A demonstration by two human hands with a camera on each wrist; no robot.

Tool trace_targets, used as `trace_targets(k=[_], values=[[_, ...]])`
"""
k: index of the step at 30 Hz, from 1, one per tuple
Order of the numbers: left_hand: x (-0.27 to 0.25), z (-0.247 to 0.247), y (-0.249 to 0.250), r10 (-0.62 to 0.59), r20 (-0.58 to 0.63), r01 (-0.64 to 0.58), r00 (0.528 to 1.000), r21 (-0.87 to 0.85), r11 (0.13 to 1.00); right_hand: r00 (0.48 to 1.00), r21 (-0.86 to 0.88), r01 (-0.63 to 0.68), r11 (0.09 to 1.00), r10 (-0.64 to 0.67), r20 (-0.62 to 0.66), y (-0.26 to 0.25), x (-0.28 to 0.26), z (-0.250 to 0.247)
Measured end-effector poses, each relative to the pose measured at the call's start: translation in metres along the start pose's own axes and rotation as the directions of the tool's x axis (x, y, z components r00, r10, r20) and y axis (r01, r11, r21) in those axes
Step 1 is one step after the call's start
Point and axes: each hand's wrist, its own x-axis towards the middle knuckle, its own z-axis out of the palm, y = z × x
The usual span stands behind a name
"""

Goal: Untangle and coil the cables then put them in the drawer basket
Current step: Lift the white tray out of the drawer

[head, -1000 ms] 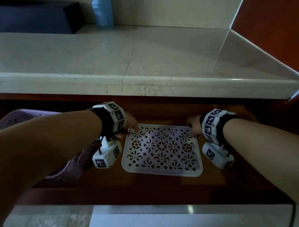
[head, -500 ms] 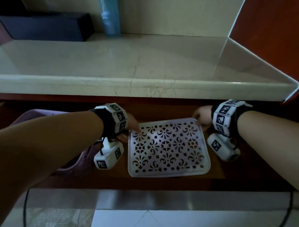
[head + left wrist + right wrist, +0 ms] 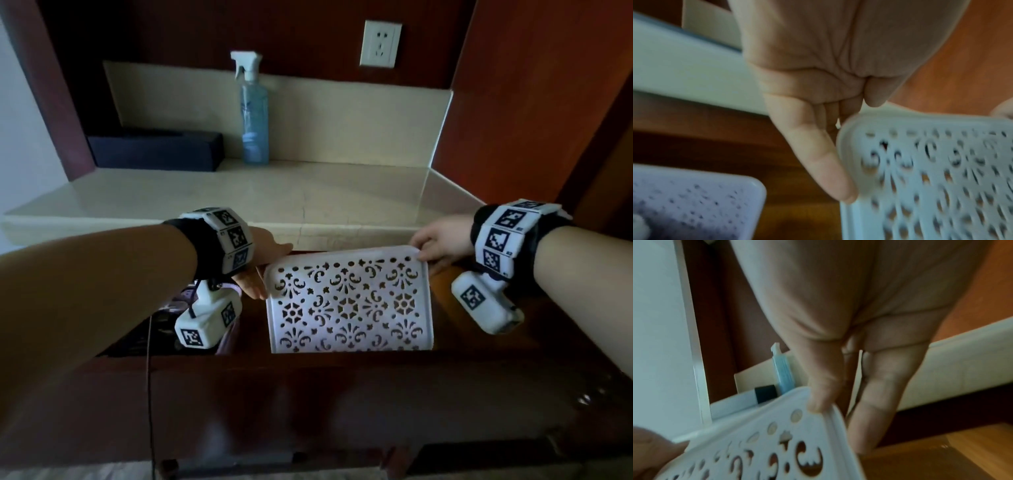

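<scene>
Marble counter (image 3: pixel 239 195) spans the scene, with the open wooden drawer (image 3: pixel 308 383) below its front edge. Just under that edge the white cut-out basket (image 3: pixel 347 305) is tipped up, its far rim raised. At that rim's corners, the left hand (image 3: pixel 263 260) grips one and the right hand (image 3: pixel 440 245) pinches the other. No cables show, so this looks like fetching the basket; next it likely needs setting on the counter.
</scene>
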Motion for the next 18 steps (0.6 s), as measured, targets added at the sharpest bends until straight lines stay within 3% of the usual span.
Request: trace_targets(k=[6,12,15,18], values=[[-0.058,-0.052,-0.036,0.119,-0.108,-0.133,0.987,-0.14,0.981,0.966,0.023,0.124,0.992,-0.115,-0.232,-0.057,-0.059,0.011],[-0.116,-0.108,-0.09,0.178,-0.129,-0.213,0.976,-0.361,0.908,0.857,0.057,0.344,0.937,-0.289,-0.426,-0.117,-0.095,0.051],[-0.138,-0.13,-0.124,0.18,-0.154,-0.226,0.972,-0.387,0.894,0.835,0.023,0.388,0.921,-0.341,-0.432,-0.149,-0.108,0.073],[-0.149,-0.148,-0.155,0.136,-0.193,-0.215,0.972,-0.491,0.844,0.861,-0.137,0.322,0.937,-0.35,-0.37,-0.175,-0.119,0.094]])
